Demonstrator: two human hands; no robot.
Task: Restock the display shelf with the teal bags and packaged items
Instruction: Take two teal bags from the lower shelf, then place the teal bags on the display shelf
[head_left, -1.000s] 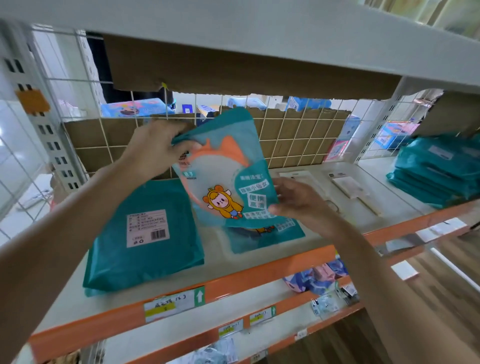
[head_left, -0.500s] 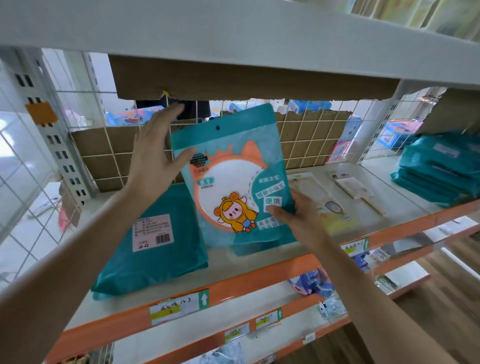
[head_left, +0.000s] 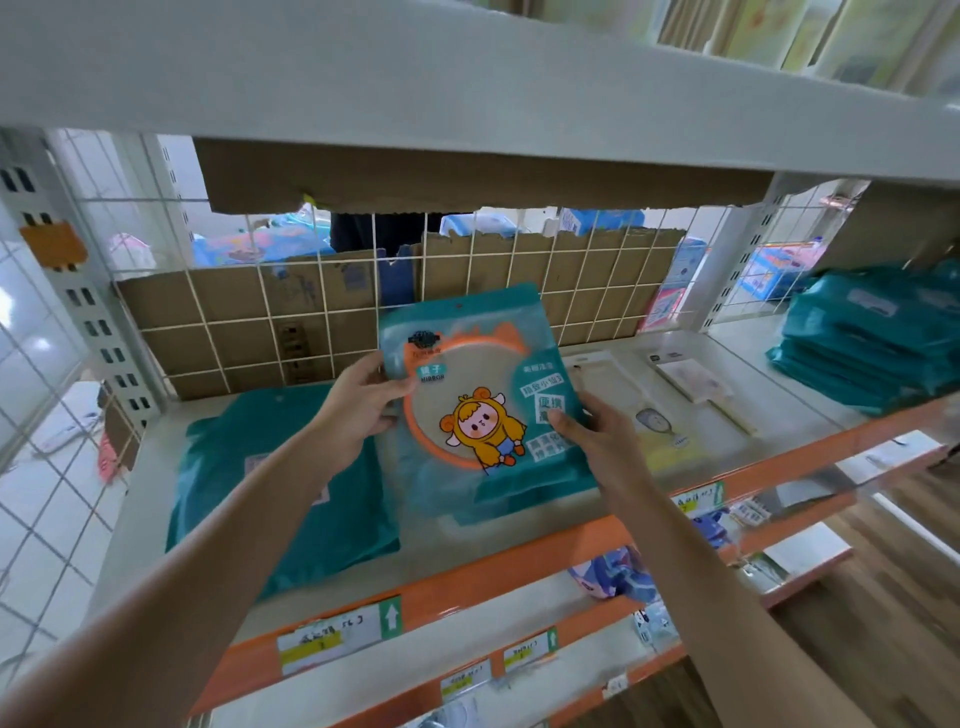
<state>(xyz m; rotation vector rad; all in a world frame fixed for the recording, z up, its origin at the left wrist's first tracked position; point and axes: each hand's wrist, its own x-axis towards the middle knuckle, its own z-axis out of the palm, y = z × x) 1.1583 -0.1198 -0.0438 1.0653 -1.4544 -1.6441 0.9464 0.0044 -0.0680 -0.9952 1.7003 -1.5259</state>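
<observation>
The mirror packet (head_left: 478, 395) is standing tilted at centre frame, just above the display shelf (head_left: 727, 358). The left grip (head_left: 358, 410) and right grip (head_left: 587, 441) are pinching its side edges. It is looking light, flat, slick, and probably fragile inside, so edge holds are suiting it.
</observation>
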